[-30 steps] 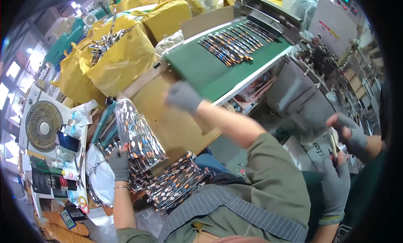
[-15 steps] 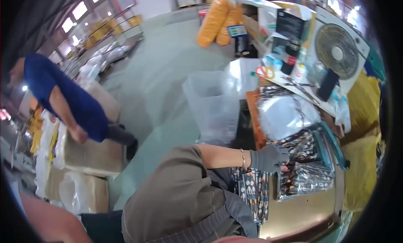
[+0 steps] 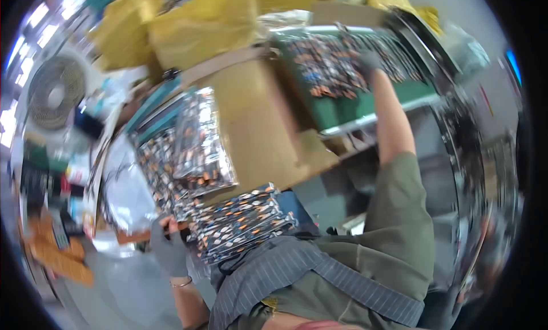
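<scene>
My left hand, in a grey glove with bare fingertips, is beside a stack of dark pouches patterned in white and orange. Its fingers are slightly bent and apart, with nothing seen in them. Across the table, my right hand, also in a grey glove, reaches over a row of similar patterned pieces on a green conveyor belt. Blur hides its fingers, so I cannot make out a grip. A clear plastic bag full of patterned pieces lies on the brown tabletop.
A white fan stands at the left by a cluttered white shelf. Clear plastic bags lie left of the patterned pieces. Yellow sacks stand behind the table. A metal rail edges the belt.
My view has swung right, from the aisle and a person in blue to the table and belt. My left hand has left the bagged pieces; my right arm now shows, stretched over the belt.
</scene>
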`<state>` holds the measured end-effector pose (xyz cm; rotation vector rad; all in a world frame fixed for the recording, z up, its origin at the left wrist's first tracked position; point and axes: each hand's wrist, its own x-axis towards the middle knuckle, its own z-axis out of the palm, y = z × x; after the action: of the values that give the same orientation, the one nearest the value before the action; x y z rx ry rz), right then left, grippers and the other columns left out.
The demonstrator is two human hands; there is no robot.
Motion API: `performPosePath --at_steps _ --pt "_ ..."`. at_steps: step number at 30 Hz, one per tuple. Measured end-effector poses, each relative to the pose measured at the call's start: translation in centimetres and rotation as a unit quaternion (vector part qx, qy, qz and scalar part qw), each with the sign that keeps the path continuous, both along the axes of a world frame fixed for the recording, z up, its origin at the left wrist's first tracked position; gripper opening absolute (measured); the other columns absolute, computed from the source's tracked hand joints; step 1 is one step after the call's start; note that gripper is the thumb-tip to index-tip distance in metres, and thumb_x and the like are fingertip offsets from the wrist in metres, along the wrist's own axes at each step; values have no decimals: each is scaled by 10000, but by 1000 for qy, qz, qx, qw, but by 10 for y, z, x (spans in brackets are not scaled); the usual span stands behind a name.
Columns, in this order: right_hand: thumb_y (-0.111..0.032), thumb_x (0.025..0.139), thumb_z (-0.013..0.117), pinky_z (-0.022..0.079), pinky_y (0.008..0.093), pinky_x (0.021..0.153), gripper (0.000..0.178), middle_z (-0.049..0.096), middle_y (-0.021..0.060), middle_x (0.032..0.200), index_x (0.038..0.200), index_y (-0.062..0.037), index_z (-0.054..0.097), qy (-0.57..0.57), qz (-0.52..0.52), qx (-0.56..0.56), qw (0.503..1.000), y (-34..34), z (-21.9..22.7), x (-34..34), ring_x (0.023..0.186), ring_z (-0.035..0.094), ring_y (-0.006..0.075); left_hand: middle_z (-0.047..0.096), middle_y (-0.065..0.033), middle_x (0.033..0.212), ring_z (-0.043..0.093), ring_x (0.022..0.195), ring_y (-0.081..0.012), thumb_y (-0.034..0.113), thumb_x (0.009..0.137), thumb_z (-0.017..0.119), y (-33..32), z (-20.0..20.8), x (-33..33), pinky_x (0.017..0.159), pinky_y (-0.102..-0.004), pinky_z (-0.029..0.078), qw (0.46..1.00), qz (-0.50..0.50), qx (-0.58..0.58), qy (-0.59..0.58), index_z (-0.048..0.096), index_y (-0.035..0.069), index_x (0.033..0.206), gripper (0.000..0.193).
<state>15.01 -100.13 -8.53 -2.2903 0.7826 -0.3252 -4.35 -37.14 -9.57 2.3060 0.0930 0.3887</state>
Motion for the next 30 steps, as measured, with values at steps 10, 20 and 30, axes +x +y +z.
performPosePath --at_steps 10,20,30 --pt "-234 830 678 424 226 547 196 583 -22 669 772 -72 585 -138 199 456 856 295 19 -146 612 526 38 639 -80 899 601 826 -148 283 929 537 -178 17 97 738 -259 482 852 -320 -373 182 603 -42 1051 353" --pt "-228 878 619 413 206 632 175 591 -39 773 859 -56 638 -125 258 457 842 306 -49 -171 715 521 32 630 -159 1040 630 932 -240 217 922 544 -183 -24 107 838 -314 507 700 -329 -522 360 548 -74 1113 349" --pt "-244 858 625 422 211 574 177 625 -24 775 918 -78 631 -62 178 568 801 295 -32 -162 630 556 62 631 -127 978 632 904 -256 210 931 516 -171 -23 136 829 -362 508 648 -339 -529 431 543 -44 1092 302"
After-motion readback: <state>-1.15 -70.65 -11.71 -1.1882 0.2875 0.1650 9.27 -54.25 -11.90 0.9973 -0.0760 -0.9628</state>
